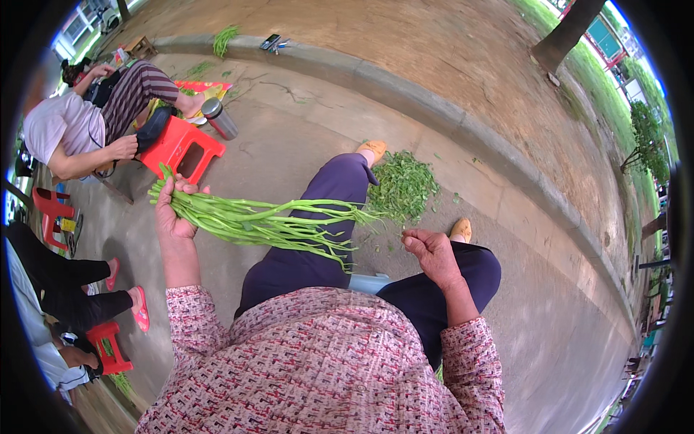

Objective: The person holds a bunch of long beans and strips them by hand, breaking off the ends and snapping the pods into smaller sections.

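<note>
Long, smooth green stems (271, 220) stretch over the left leg (338, 181), squeezed in the grip of the left hand (176, 211). The right hand's (436, 254) fingertips (411, 236) press together; can't tell if they pinch anything. Flat leaves (403, 188) heap on rough ground (557, 325). The speckled shirt (325, 354) partly hides something pale blue (367, 283).

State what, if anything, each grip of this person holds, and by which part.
The left grip holds a bunch of long green stems near its left end. Whether the right grip holds anything small cannot be told.

this is outdoors, with pavement (557, 333), kerb (369, 76), bare earth (434, 50) and a tree (570, 35).
</note>
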Tool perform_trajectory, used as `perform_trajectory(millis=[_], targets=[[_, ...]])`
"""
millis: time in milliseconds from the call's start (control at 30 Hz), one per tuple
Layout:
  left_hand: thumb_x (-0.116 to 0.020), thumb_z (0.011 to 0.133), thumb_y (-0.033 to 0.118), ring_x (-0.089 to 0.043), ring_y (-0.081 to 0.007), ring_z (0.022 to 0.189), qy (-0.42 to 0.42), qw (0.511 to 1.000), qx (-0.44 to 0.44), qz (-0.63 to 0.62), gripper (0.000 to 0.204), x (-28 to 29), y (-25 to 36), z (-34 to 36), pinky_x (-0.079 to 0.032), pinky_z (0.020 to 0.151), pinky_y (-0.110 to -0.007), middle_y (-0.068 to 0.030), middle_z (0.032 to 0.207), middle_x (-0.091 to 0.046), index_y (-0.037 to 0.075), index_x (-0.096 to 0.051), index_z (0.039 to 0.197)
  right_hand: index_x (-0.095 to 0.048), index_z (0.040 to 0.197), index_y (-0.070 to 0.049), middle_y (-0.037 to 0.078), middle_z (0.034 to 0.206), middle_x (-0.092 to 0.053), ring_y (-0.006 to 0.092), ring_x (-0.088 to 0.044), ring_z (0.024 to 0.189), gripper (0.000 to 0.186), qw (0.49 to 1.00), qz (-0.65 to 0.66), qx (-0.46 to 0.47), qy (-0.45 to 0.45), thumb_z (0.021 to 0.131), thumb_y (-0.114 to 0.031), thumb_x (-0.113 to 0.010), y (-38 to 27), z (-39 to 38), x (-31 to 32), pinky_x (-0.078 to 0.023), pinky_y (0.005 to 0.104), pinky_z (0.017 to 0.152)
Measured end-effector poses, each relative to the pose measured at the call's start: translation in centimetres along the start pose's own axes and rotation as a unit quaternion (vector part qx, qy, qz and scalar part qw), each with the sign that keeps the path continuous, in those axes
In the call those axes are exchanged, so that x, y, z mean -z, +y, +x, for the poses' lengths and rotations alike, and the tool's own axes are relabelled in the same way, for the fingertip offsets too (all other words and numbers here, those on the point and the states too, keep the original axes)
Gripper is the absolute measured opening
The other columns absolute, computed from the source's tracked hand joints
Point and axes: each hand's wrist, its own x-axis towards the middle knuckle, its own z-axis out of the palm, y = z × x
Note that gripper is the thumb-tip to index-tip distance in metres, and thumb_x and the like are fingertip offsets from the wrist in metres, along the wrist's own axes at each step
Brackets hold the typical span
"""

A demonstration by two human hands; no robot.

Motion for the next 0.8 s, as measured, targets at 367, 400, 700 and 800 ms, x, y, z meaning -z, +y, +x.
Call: perform_trajectory(millis=[367, 400, 700, 800], targets=[[-0.059, 0.087, 0.019, -0.057, -0.0187, 0.067, 0.082, 0.996, -0.028, 0.007, 0.012, 1.5, 0.5, 0.6, -0.04, 0.092, -0.052, -0.0001, 0.069, -0.055, 0.007, -0.056, 0.088, -0.064, 0.11, -0.006, 0.015, 0.089, -0.066, 0.0259, -0.062, 0.072, 0.033, 0.998, 0.014, -0.028, 0.055, 0.081, -0.022, -0.065, 2.5, 2.1, -5.9, -0.049, 0.0348, 0.072], [-0.059, 0.088, 0.019, -0.057, -0.0187, 0.067, 0.073, 0.997, -0.028, 0.015, 0.012, 1.4, 0.5, 0.6, -0.04, 0.091, -0.051, -0.0001, 0.069, -0.055, 0.007, -0.055, 0.088, -0.062, 0.114, -0.005, 0.014, 0.089, -0.065, 0.0212, -0.059, 0.07, 0.037, 0.997, 0.033, -0.03, 0.058, 0.08, -0.019, -0.066, 2.5, 2.6, -6.4, -0.048, 0.0329, 0.071], [-0.059, 0.088, 0.019, -0.056, -0.0173, 0.065, 0.083, 0.996, -0.013, 0.04, 0.012, 1.7, 0.6, 0.7, -0.041, 0.091, -0.051, 0.0007, 0.068, -0.054, 0.008, -0.055, 0.089, -0.065, 0.09, 0.006, 0.001, 0.076, -0.061, 0.0088, -0.052, 0.066, 0.017, 0.931, 0.338, -0.105, 0.09, 0.08, -0.007, -0.067, -2.1, 4.2, -7.2, -0.042, 0.0241, 0.061], [-0.059, 0.088, 0.019, -0.056, -0.0174, 0.065, 0.072, 0.997, -0.004, 0.028, 0.013, 1.5, 0.6, 0.4, -0.041, 0.091, -0.051, 0.0002, 0.069, -0.055, 0.007, -0.055, 0.091, -0.065, 0.083, 0.003, -0.001, 0.071, -0.06, 0.0067, -0.049, 0.063, 0.009, 0.913, 0.371, -0.145, 0.084, 0.08, -0.005, -0.066, -2.8, 4.5, -7.0, -0.039, 0.0236, 0.057]])
